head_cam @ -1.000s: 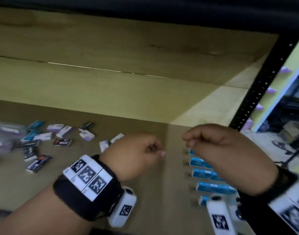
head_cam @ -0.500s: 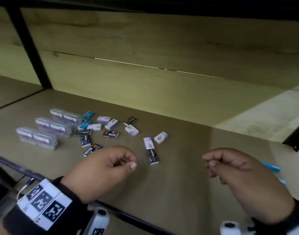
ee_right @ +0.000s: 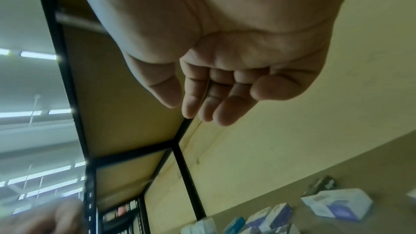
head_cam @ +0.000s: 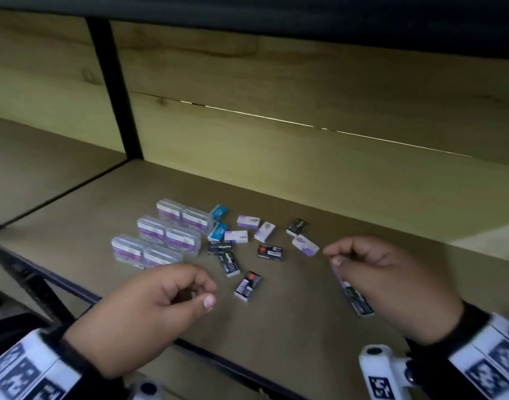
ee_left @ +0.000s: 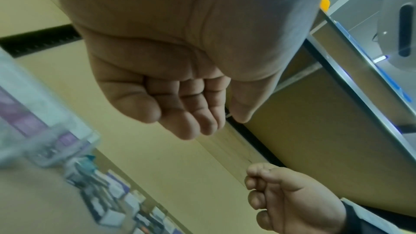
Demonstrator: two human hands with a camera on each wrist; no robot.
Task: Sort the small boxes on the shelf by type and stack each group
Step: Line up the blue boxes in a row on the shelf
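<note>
Shelf board (head_cam: 276,327), brown, black metal front edge, wooden back panel (head_cam: 305,174) behind; black upright post (head_cam: 114,90) at upper left of frame

Small boxes, loose scatter at centre of head view, all lying flat on the shelf, none stacked:
- white-and-purple boxes (head_cam: 248,221), several, upper centre of the scatter; one more (head_cam: 305,245) just left of the right fingertips
- blue boxes (head_cam: 218,212), two, beside the clear cases
- black boxes (head_cam: 270,252), several, middle and lower part of the scatter; one (head_cam: 247,285) lies nearest the frame centre
- a further box (head_cam: 352,294), partly hidden under the right hand, type unclear

Clear plastic cases (head_cam: 169,235), three rows of two, left of the scatter, purple labels inside

Left hand (head_cam: 149,310), lower left of frame, above the shelf's front edge; grip loosely curled, holding nothing

Right hand (head_cam: 391,287), lower right of frame, above the shelf; grip loosely curled, thumb near forefinger, holding nothing
</note>
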